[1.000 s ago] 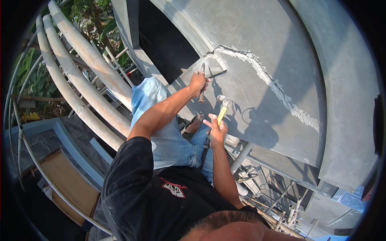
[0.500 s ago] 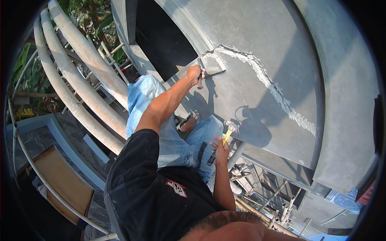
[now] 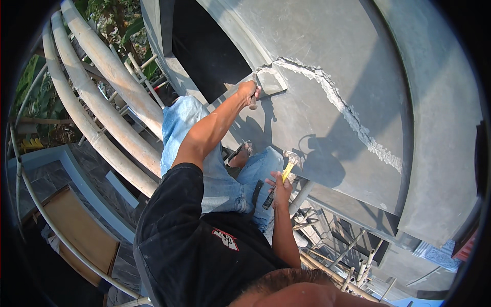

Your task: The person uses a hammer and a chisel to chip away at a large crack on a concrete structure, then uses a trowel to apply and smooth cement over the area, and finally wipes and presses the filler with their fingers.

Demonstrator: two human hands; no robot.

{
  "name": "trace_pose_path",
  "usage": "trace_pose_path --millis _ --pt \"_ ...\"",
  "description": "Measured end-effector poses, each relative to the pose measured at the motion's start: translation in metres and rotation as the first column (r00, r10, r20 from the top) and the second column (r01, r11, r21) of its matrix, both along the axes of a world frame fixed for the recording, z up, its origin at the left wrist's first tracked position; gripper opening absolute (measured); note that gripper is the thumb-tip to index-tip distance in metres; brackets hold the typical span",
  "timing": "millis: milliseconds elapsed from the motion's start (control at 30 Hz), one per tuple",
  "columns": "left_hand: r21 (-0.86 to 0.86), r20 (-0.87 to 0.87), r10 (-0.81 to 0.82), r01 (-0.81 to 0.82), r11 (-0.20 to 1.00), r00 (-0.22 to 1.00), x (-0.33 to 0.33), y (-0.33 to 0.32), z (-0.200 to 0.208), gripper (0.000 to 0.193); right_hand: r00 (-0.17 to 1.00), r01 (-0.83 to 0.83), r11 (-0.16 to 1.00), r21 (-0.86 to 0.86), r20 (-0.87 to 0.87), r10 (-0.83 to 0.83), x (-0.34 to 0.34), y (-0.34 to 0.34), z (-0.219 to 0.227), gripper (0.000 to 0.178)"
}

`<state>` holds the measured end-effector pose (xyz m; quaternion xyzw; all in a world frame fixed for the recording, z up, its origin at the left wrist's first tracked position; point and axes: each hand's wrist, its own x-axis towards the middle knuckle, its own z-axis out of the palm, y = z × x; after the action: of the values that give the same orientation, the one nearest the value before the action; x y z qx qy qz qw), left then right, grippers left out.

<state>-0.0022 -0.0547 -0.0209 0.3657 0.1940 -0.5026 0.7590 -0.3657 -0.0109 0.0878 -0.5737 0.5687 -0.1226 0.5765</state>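
Note:
My left hand (image 3: 249, 92) is stretched out and closed around a metal chisel (image 3: 253, 97), its tip set against the grey plastered wall (image 3: 327, 46) at the left end of a long rough chipped groove (image 3: 353, 117). My right hand (image 3: 280, 188) is low, near my knee, gripping a hammer (image 3: 283, 174) with a yellow and black handle; its steel head points up toward the wall. I am sitting in blue jeans and a black shirt, with one sandalled foot (image 3: 239, 153) against the wall.
A dark rectangular opening (image 3: 204, 51) lies in the wall left of the chisel. Thick bamboo scaffold poles (image 3: 107, 97) run along my left, thinner poles (image 3: 327, 256) below right. Far below are a paved floor, a wooden board (image 3: 76, 230) and greenery (image 3: 30, 87).
My right hand has dropped down and back with the hammer, away from the wall. My left hand with the chisel has stayed at the groove's end.

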Motion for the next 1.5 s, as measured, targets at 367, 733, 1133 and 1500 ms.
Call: trace_pose_path --millis 367,733,1133,1500 --pt "0.025 0.17 -0.142 0.14 0.99 0.975 0.003 0.021 -0.002 0.025 1.0 -0.015 1.0 0.001 -0.019 0.015 0.015 0.001 0.0 0.037" --pt "0.005 0.23 -0.136 0.138 0.99 0.964 0.015 0.027 -0.018 0.022 0.999 -0.047 0.999 0.001 0.015 0.047 0.023 0.004 0.004 0.035" --pt "0.112 0.381 -0.28 0.256 0.96 0.881 0.004 0.027 0.007 0.021 1.0 -0.027 0.999 0.021 0.0 0.027 0.024 -0.002 0.005 0.037" --pt "0.227 0.445 -0.133 0.032 0.973 0.886 -0.069 0.063 0.048 0.024 0.996 -0.093 0.996 -0.007 -0.015 0.093 0.022 0.009 -0.017 0.039"
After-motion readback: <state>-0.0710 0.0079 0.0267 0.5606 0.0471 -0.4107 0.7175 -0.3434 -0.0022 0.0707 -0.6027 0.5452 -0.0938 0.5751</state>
